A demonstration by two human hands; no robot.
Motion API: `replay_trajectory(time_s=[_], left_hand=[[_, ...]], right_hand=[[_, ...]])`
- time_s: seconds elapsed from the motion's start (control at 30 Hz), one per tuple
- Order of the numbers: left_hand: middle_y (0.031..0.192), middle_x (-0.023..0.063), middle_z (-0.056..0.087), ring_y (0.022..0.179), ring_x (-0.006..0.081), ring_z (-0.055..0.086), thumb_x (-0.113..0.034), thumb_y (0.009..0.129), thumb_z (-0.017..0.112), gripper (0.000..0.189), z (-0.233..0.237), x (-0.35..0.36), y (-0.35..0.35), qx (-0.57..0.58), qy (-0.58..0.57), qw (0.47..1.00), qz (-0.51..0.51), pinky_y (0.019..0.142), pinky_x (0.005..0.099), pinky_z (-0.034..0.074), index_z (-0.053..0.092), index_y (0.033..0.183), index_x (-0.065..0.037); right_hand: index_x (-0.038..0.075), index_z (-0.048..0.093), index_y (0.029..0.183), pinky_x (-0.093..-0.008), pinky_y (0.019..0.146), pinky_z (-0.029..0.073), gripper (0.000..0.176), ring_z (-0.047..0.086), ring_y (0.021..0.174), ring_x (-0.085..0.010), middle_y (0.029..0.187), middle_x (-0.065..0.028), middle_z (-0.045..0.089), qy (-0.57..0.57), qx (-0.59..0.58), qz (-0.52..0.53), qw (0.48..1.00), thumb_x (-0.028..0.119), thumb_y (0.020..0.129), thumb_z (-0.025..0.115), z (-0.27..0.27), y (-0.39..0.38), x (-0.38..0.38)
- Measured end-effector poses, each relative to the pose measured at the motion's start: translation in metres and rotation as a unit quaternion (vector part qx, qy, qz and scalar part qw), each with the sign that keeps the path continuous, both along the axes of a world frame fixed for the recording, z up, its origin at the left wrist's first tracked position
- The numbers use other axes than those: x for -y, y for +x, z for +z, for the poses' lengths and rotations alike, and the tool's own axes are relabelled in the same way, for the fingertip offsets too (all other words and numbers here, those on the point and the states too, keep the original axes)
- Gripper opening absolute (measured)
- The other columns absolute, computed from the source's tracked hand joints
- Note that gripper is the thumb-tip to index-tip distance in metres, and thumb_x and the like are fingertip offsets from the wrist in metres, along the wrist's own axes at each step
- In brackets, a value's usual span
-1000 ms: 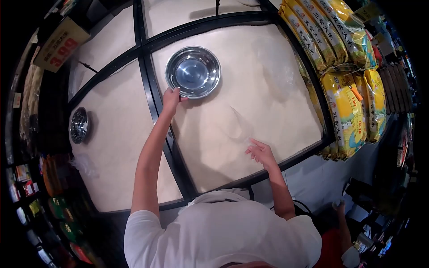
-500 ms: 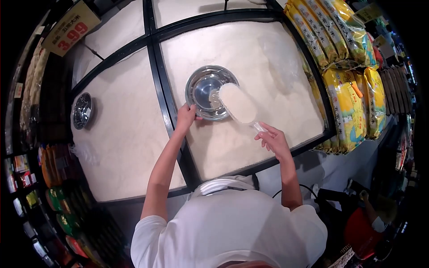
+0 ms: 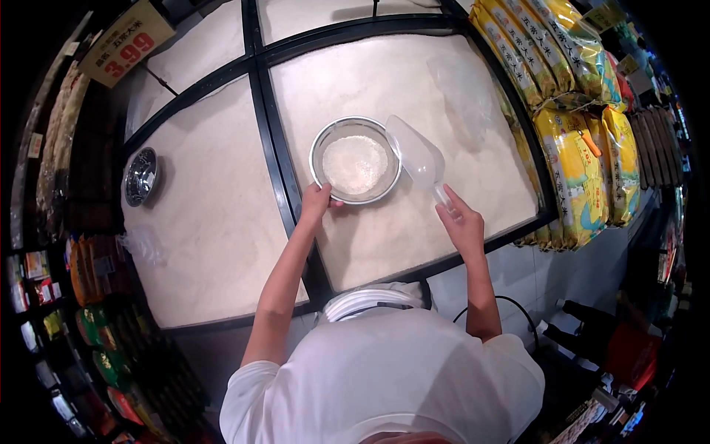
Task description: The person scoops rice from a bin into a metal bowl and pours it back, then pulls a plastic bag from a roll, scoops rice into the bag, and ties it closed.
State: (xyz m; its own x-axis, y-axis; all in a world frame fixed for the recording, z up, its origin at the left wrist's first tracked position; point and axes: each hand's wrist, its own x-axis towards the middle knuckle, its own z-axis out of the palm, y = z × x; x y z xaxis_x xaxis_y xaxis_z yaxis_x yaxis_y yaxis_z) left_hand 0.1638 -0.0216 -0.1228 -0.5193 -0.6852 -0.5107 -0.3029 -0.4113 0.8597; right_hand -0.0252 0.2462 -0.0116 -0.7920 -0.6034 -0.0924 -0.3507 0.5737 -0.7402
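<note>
My left hand (image 3: 319, 201) grips the near-left rim of a round stainless steel bowl (image 3: 319, 166). White rice (image 3: 356, 164) covers the bowl's bottom. In my right hand (image 3: 461, 220) is the handle of a clear plastic scoop (image 3: 416, 154), its head tilted and its tip at the bowl's right rim. The scoop looks emptied of rice. Both bowl and scoop are over a wide bin of loose white rice (image 3: 473, 211).
Black dividers (image 3: 272, 140) part the rice bins. A second metal bowl (image 3: 141, 177) rests in the left bin, above a crumpled plastic bag (image 3: 145, 246). Yellow rice bags (image 3: 569, 170) are stacked on the right. A price sign (image 3: 127, 43) stands upper left. A person in red (image 3: 630, 355) is lower right.
The rice in the scoop has gone into the bowl, which showed mostly bare metal before. My right hand has drawn the scoop back to the right. My left hand keeps its hold.
</note>
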Motion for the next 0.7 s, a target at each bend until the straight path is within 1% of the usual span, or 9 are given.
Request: replay_trajectory(time_s=[0.03,0.1,0.23,0.27,0.33,0.37,0.47,0.57,0.7], left_hand=[[0.089,0.0164,0.066,0.065,0.0219,0.07,-0.015,0.092,0.045,0.033,0.0,-0.001,0.003,-0.002,0.003,1.0,0.006,0.059,0.0261,0.055,0.055,0.106,0.014],[0.087,0.016,0.066,0.065,0.022,0.07,-0.016,0.093,0.045,0.033,-0.003,-0.001,0.009,-0.005,-0.011,1.0,0.008,0.06,0.0268,0.056,0.055,0.103,0.014],[0.084,0.0169,0.065,0.064,0.0226,0.069,-0.017,0.093,0.046,0.034,-0.008,-0.006,0.016,-0.012,-0.012,0.999,0.027,0.06,0.028,0.056,0.054,0.096,0.016],[0.083,0.0171,0.065,0.064,0.0229,0.069,-0.017,0.093,0.046,0.034,-0.008,-0.007,0.018,-0.001,-0.011,1.0,0.027,0.06,0.0281,0.056,0.054,0.096,0.016],[0.082,0.0174,0.065,0.064,0.0235,0.07,-0.017,0.093,0.047,0.035,-0.005,-0.011,0.021,0.024,-0.019,0.999,0.034,0.06,0.0285,0.056,0.054,0.095,0.016],[0.082,0.0176,0.065,0.064,0.0238,0.07,-0.017,0.093,0.047,0.035,-0.003,-0.015,0.02,0.037,-0.027,0.998,0.041,0.059,0.0286,0.056,0.054,0.095,0.016],[0.085,0.0149,0.061,0.065,0.022,0.069,-0.018,0.092,0.049,0.031,0.001,-0.02,0.019,0.052,-0.009,0.998,0.043,0.059,0.0279,0.055,0.052,0.095,0.013],[0.086,0.013,0.059,0.066,0.0209,0.068,-0.018,0.093,0.051,0.03,0.0,-0.023,0.023,0.041,0.004,0.998,0.041,0.06,0.0275,0.055,0.051,0.096,0.011],[0.085,0.015,0.061,0.066,0.0219,0.069,-0.017,0.093,0.05,0.03,-0.001,-0.024,0.021,0.033,-0.013,0.999,0.039,0.059,0.0283,0.055,0.051,0.096,0.013]], right_hand=[[0.021,0.061,0.129,-0.0304,0.065,0.05,0.048,0.056,0.062,-0.0151,0.082,-0.0116,0.069,0.003,0.048,-0.033,0.998,0.025,0.083,0.073,0.002,-0.005,-0.01],[0.021,0.061,0.129,-0.0309,0.066,0.05,0.047,0.056,0.061,-0.0168,0.079,-0.0114,0.069,-0.005,0.053,-0.057,0.997,0.024,0.083,0.073,-0.007,-0.018,-0.029],[0.02,0.061,0.129,-0.0317,0.067,0.051,0.049,0.061,0.064,-0.0192,0.078,-0.0117,0.068,0.196,-0.084,0.035,0.976,0.026,0.082,0.073,-0.024,-0.036,-0.054],[0.014,0.062,0.127,-0.0304,0.064,0.052,0.047,0.063,0.065,-0.0164,0.079,-0.0104,0.069,0.192,-0.085,0.062,0.976,0.026,0.082,0.072,-0.037,-0.037,-0.055],[0.009,0.06,0.129,-0.0275,0.058,0.049,0.048,0.06,0.063,-0.0126,0.08,-0.0089,0.07,0.085,0.107,0.009,0.991,0.025,0.084,0.071,-0.069,-0.03,-0.044],[0.007,0.059,0.129,-0.0261,0.055,0.048,0.049,0.059,0.062,-0.0108,0.081,-0.0082,0.07,0.029,0.2,-0.018,0.979,0.024,0.084,0.07,-0.082,-0.029,-0.04],[0.001,0.052,0.134,-0.0214,0.048,0.041,0.053,0.055,0.061,-0.0059,0.085,-0.0065,0.071,-0.049,0.357,-0.078,0.929,0.022,0.087,0.068,-0.093,-0.026,-0.029],[0.001,0.047,0.138,-0.02,0.046,0.036,0.056,0.052,0.059,-0.0054,0.088,-0.0072,0.071,-0.072,0.393,-0.094,0.912,0.02,0.089,0.066,-0.097,-0.022,-0.032],[0.001,0.048,0.138,-0.0201,0.046,0.037,0.054,0.053,0.06,-0.0059,0.091,-0.0081,0.071,-0.096,0.391,-0.114,0.908,0.019,0.09,0.065,-0.084,-0.015,-0.041]])
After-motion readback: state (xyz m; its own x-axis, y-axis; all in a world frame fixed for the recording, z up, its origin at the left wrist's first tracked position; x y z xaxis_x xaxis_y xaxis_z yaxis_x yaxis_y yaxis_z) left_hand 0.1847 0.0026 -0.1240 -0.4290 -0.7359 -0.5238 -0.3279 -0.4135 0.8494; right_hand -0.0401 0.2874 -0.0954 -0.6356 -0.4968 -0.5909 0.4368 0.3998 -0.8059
